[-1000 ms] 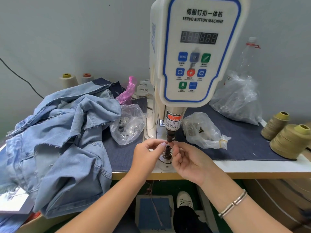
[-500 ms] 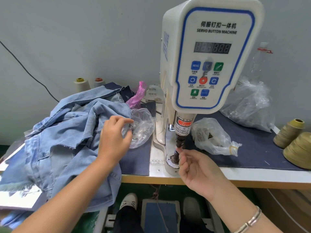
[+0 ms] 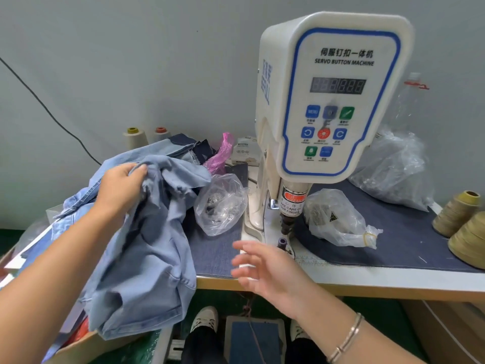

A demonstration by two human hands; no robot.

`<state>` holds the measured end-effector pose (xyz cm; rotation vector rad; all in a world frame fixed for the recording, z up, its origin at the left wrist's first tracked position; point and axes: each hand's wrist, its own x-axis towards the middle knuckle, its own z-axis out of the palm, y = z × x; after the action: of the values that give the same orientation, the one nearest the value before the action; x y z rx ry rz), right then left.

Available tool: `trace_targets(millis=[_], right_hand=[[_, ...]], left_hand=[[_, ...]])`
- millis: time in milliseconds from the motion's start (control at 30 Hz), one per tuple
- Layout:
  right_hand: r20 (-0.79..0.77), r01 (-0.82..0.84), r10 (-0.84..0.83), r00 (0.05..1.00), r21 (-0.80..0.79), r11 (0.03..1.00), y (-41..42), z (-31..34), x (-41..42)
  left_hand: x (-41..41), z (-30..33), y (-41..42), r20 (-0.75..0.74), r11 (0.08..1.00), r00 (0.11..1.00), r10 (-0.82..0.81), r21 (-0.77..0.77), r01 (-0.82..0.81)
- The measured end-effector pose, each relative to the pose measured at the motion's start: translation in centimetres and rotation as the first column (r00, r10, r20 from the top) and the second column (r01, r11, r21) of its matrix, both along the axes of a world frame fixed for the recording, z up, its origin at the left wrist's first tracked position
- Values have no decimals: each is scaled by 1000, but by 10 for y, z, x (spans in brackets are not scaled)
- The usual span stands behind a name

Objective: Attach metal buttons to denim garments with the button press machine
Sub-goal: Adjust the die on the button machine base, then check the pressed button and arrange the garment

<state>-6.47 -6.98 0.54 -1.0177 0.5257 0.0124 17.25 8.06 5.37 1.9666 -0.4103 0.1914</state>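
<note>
While a fold of the denim jacket (image 3: 147, 248) at the worktop's (image 3: 367, 282) left edge is gripped by the left hand (image 3: 119, 189), the right hand (image 3: 267, 271), blurred but seemingly spread, is held empty over the front edge.

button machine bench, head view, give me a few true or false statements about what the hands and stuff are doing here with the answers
1. The left hand grips the light denim garment. True.
2. The right hand pinches a button at the press. False: its fingers are spread and it holds nothing, in front of the lower die.
3. Denim lies under the press head. False: the gap over the die is bare; the garment is off to the left.
4. A clear bag sits between the garment and the button machine. True.
5. The thread cones at the right edge are pink. False: they are olive tan.
</note>
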Motion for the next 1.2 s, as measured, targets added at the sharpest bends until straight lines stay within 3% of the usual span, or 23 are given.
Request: trace_targets(millis=[100,167,267,367,400,467,533,567,667,733,800,900,933,1000,1067,1133,1200], right_hand=[[12,-131,148,989,-398,908,9,3,31],[9,-213,254,967,-514,831,20,6,55],[79,-200,294,952,-566,800,33,4,88],[130,-20,86,988,-436,900,36,1,108],[121,49,-3,993,-388,920,34,0,112],[123,198,-163,979,-376,905,29,-8,111],[194,303,-250,949,-324,896,23,-13,109],[236,353,-300,924,-228,907,19,-12,109],[300,449,-463,834,120,886,4,-3,109],[287,481,-542,790,258,838,-3,1,107],[215,502,-576,788,316,805,-4,0,105],[117,559,-622,775,333,759,-4,-6,102],[103,573,-633,767,333,749,-5,-8,101],[111,564,-623,774,327,758,-5,-11,99],[133,540,-593,794,293,789,-3,-13,96],[167,509,-555,815,250,824,0,-16,94],[190,486,-526,829,218,846,0,-19,91]], left_hand=[[-21,18,-20,0,986,988,-157,-55,157],[-34,19,-32,-40,965,967,-253,-75,249],[-47,13,-37,-224,911,884,-409,-159,381],[-45,8,-25,-345,813,738,-580,-188,551],[-42,6,-19,-332,799,728,-599,-184,573],[-32,1,-8,-226,858,828,-514,-136,495],[-15,-7,6,-62,967,965,-254,-3,254],[-5,-13,13,9,986,991,-134,104,132],[26,-32,32,-22,928,1000,16,371,-6],[34,-45,37,-52,873,989,137,478,-96],[33,-52,36,45,866,961,274,423,-267],[28,-54,40,195,848,865,463,185,-496],[31,-54,44,146,823,834,532,140,-550],[43,-53,57,-123,783,775,619,167,-599],[52,-56,71,-360,823,740,568,265,-503],[53,-60,84,-415,899,798,437,238,-368],[50,-59,93,-371,927,851,371,203,-315]])
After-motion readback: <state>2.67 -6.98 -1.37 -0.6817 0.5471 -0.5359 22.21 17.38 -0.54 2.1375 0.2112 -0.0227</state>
